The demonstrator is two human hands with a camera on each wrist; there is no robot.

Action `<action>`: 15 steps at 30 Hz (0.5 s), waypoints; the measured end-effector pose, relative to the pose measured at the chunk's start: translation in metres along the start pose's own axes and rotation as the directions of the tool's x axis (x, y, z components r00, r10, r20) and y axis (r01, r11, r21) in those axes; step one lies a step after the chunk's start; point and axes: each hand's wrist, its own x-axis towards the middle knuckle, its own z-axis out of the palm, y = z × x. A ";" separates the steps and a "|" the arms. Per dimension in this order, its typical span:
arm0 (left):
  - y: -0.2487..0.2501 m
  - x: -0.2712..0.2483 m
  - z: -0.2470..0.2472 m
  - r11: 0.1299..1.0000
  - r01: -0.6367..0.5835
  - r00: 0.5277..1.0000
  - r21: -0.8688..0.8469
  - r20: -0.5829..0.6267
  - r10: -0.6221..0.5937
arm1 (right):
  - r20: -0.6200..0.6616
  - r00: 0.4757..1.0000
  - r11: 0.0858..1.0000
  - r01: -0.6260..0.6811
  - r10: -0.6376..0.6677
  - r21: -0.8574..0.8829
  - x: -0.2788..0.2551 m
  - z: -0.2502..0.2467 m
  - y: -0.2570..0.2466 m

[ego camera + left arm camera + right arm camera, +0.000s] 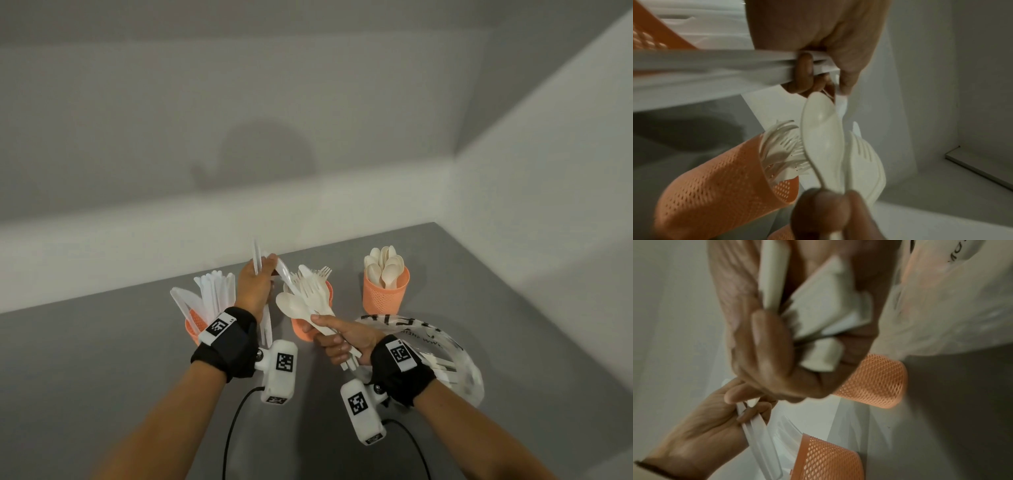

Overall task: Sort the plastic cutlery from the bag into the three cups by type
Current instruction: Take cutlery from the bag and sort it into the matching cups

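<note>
Grey tabletop (102, 359) runs into a pale wall corner, and from the head camera I see both of my hands raised over it. My left hand (255, 286) has its fingers curled round a few translucent knives (265, 325), their ends sticking out above and below the fist. Just to its left stands the knife cup (193, 323), orange and perforated, packed with more knives. My right hand (339, 337) grips a mixed bundle (308, 294) of cream spoons, forks and at least one knife, fanned upward. Behind that bundle stands the fork cup (303, 329); beyond my right hand, well apart, the spoon cup (386, 291) holds spoons bowl-up. The clear printed bag (445, 346) lies just right of my right wrist.

Only the left wrist camera shows the fork cup's inside (777, 162): tines crowded together, blurred. It also shows a spoon bowl (822, 129) of the bundle close up, smooth and ivory. The right wrist camera alone shows the bundle's squared handle ends (818, 308) poking from my clenched palm, and my left hand's fingers (750, 412) pinching the knives.
</note>
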 end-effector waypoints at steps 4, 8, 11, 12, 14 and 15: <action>-0.006 -0.009 0.004 0.991 0.011 0.987 0.132 0.159 -0.032 | 0.069 0.997 1.000 0.015 -0.014 -0.016 0.005 -0.001 -0.002; -0.009 -0.005 0.005 0.992 -0.036 0.996 0.123 0.082 0.026 | 0.060 0.998 0.998 0.014 -0.011 -0.057 0.003 -0.003 -0.003; -0.005 0.002 0.002 0.998 -0.044 0.995 -0.035 -0.088 0.040 | 0.006 1.000 0.986 -0.010 0.011 -0.168 0.000 -0.001 -0.004; -0.003 0.004 0.000 0.993 -0.042 0.991 -0.110 -0.134 0.027 | -0.002 1.000 0.980 -0.022 0.022 -0.197 0.000 -0.001 -0.004; 0.002 0.006 -0.004 0.966 -0.048 0.980 -0.253 -0.197 -0.002 | 0.004 0.999 0.976 -0.032 0.034 -0.214 0.000 -0.002 -0.003; 0.005 0.007 -0.005 0.956 -0.057 0.978 -0.288 -0.210 -0.004 | 0.007 0.999 0.978 -0.032 0.034 -0.204 0.000 -0.003 -0.002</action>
